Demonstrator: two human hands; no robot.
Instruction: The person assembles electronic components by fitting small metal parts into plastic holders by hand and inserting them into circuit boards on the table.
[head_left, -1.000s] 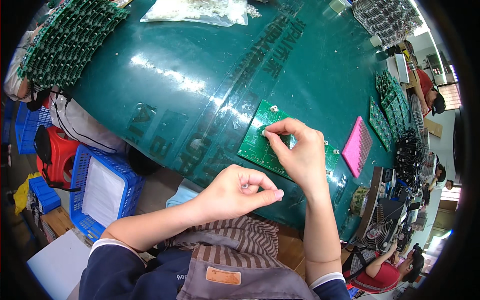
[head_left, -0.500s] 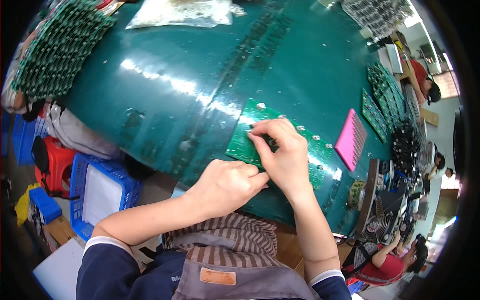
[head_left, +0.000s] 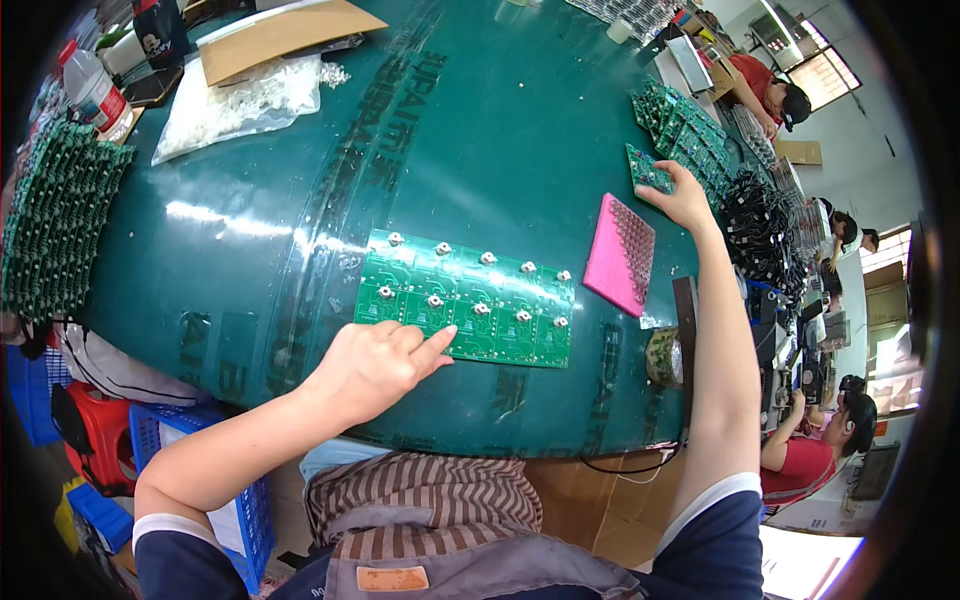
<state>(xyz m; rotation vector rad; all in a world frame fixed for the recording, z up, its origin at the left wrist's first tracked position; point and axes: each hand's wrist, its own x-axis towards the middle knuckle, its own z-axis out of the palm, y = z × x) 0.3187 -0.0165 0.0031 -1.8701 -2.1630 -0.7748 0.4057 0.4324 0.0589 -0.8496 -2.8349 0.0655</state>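
Note:
A green circuit board panel (head_left: 462, 322) with two rows of small silver parts lies flat on the green-covered table in front of me. My left hand (head_left: 385, 368) is closed at its near edge, with index finger and thumb on the rim and the other fingers curled in. Farther right, my right hand (head_left: 688, 198) grips the near edge of a smaller green circuit board (head_left: 640, 168) between thumb and fingers. That board lies beside a pile of similar boards (head_left: 690, 135). A pink foam block (head_left: 612, 262) holding rows of small metallic pieces sits between the panel and my right hand.
A clear bag of small white parts (head_left: 235, 108) lies far left under a brown envelope (head_left: 290, 35). Stacked circuit boards (head_left: 55, 220) stand at the left edge, near a bottle (head_left: 95, 90). Black cables (head_left: 760, 225) and a tape roll (head_left: 662, 357) are at right. Other people sit beyond.
My right hand has left the panel and reached right to the smaller board. My left hand stays at the panel's near edge. The view has shifted, and the panel's silver parts now show uncovered.

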